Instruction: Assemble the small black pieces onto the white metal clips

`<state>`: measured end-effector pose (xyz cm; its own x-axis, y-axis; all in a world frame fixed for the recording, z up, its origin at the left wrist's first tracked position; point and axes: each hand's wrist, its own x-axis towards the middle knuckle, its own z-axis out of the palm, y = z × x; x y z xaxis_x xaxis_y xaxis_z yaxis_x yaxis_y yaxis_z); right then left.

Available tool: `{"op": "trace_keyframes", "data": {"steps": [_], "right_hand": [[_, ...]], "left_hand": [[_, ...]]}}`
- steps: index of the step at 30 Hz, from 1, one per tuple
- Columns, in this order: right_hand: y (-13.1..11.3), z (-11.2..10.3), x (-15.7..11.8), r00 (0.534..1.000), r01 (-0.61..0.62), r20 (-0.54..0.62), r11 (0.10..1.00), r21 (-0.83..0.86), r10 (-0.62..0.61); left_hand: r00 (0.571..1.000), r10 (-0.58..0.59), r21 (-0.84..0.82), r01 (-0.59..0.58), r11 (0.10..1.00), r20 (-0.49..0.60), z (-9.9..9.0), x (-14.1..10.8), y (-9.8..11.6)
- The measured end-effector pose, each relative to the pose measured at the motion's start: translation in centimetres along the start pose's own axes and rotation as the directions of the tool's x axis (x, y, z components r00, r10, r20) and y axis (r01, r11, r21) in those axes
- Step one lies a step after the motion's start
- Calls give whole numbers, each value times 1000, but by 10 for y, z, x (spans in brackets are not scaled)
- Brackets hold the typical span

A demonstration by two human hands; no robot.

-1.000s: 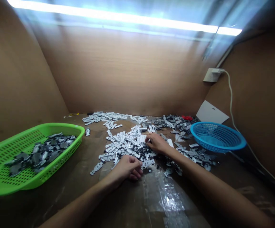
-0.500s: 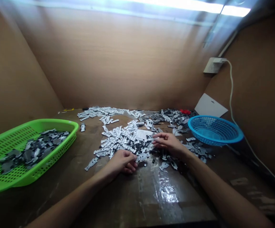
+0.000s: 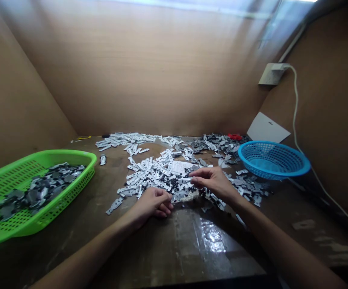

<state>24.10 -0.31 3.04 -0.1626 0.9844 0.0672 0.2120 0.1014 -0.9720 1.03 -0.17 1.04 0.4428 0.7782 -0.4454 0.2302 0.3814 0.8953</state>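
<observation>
Left hand [image 3: 155, 202]: thumb and forefinger tips together, other fingers curled; whether anything sits between them cannot be told. Right hand [image 3: 217, 184]: thumb and forefinger stretched leftward, tips near each other beside a pale strip; contact or hold cannot be told.

Position: left hand low at the near edge of a heap of white metal parts [image 3: 148, 172]; right hand over the heap's right side. Small black pieces [image 3: 175, 185] lie among the parts between the hands, with a sheet of paper [image 3: 180, 166] just behind them.

Surroundings: green basket [image 3: 51, 210] at left, containing grey and white parts [image 3: 45, 190]. Blue basket [image 3: 304, 167] at right. Grey parts [image 3: 218, 145] are spread at the back right of the table [image 3: 131, 249], near a red object [image 3: 234, 137]. White card [image 3: 267, 127] leans behind the blue basket.
</observation>
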Motion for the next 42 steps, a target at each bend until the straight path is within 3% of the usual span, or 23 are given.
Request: {"op": "trace_keyframes", "data": {"steps": [6,15,23,30,36,42], "right_hand": [[4,15,-3,999,-33,13,998,45,32],[10,35,-8,994,60,-83,979,-197,-77],[11,39,-9,989,74,-106,962,-263,-105],[12,42,-11,993,27,-107,979,-203,-49],[12,38,-9,981,87,-146,967,-239,-125],[19,33,-3,992,-75,-104,995,-61,69]], "left_hand": [[1000,8,12,-8,1000,-15,0,1,-1],[1000,17,12,-17,1000,-11,0,2,-3],[999,33,14,-33,999,-1,-1,3,-5],[1000,25,-24,-25,999,-13,-3,3,-5],[999,41,-79,-44,996,-30,-5,5,-8],[994,101,-61,-104,993,-37,-6,6,-7]]}}
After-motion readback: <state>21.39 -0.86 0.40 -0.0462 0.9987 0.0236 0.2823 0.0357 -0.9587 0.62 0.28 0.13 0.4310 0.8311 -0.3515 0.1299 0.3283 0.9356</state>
